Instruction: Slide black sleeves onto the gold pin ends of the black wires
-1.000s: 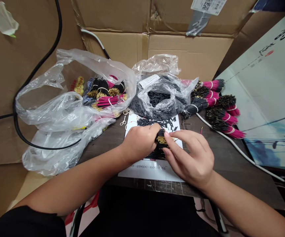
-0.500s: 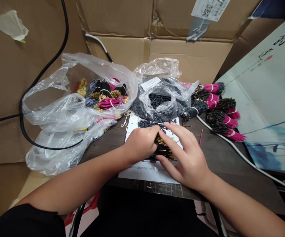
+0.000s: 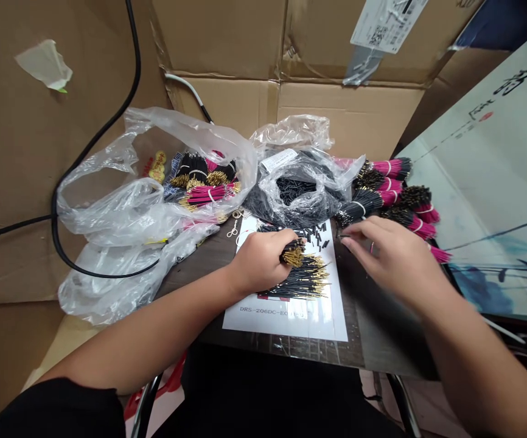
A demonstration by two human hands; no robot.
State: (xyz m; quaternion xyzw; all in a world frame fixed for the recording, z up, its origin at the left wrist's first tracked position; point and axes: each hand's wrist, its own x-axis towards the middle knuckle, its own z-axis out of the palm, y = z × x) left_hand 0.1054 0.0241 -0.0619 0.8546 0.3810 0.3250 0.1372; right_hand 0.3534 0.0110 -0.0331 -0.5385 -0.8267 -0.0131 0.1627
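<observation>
My left hand (image 3: 261, 261) rests over a white printed sheet (image 3: 286, 322) and is shut on a small bunch of black wires with gold terminals (image 3: 292, 254). Just below it, a loose spread of similar wires (image 3: 297, 283) lies on the sheet. Short black sleeves (image 3: 316, 238) are scattered at the sheet's far end. My right hand (image 3: 382, 249) hovers to the right of the sheet, with fingers extended and nothing visible in them. Its fingertips are close to a tied bundle of black wires (image 3: 359, 207).
Tied pink-and-black wire bundles (image 3: 395, 188) lie at the right of the dark table (image 3: 373, 328). A clear bag of black sleeves (image 3: 300, 194) stands behind the sheet, and another bag of bundles (image 3: 204, 188) lies left. Cardboard (image 3: 350, 115) rises behind.
My right hand has left the wires and moved right. The wires now lie spread on the sheet, with a small bunch held in my left hand. The view has shifted slightly.
</observation>
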